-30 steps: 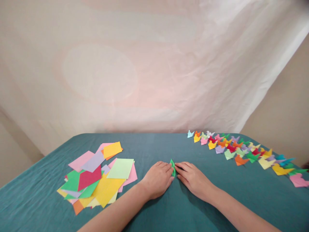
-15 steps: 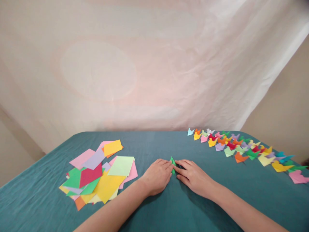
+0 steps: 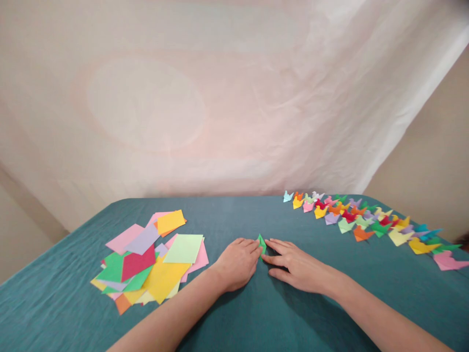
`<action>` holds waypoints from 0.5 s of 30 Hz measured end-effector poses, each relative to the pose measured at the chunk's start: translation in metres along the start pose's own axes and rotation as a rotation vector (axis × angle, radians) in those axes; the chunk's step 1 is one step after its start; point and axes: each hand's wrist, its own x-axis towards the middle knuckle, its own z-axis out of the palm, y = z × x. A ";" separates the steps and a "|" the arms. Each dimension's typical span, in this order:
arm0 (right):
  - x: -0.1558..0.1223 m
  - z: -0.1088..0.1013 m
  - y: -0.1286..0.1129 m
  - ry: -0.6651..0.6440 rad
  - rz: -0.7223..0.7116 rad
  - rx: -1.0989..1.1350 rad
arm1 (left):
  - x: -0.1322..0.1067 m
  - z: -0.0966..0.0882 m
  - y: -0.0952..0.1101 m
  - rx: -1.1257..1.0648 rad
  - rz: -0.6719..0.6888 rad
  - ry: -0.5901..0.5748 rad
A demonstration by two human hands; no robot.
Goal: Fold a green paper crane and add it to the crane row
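A small piece of green origami paper, folded to a narrow pointed diamond, lies on the tablecloth between my hands. My left hand covers its left edge, with the fingers close together and the fingertips pressing the paper down. At its right edge is my right hand, its fingers stretched and spread. The right fingertips touch or nearly touch the paper; the exact contact is hard to see. The left side of the paper is partly hidden beneath the left fingers.
A loose pile of coloured paper squares lies to the left. Rows of small folded paper birds in many colours stand along the right side. A dark green cloth covers the table, and a pale sheet hangs behind it.
My right fingers have spread and drawn slightly away from the green paper, showing more of its right side. The left hand stays on it. The whole view has shifted a little.
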 end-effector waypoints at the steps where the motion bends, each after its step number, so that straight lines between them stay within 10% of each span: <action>1: -0.001 -0.002 0.000 -0.009 -0.001 0.008 | 0.000 0.000 0.000 0.001 -0.001 -0.003; 15: 0.005 0.010 0.017 0.173 0.027 0.069 | -0.002 -0.002 -0.003 -0.023 0.043 -0.008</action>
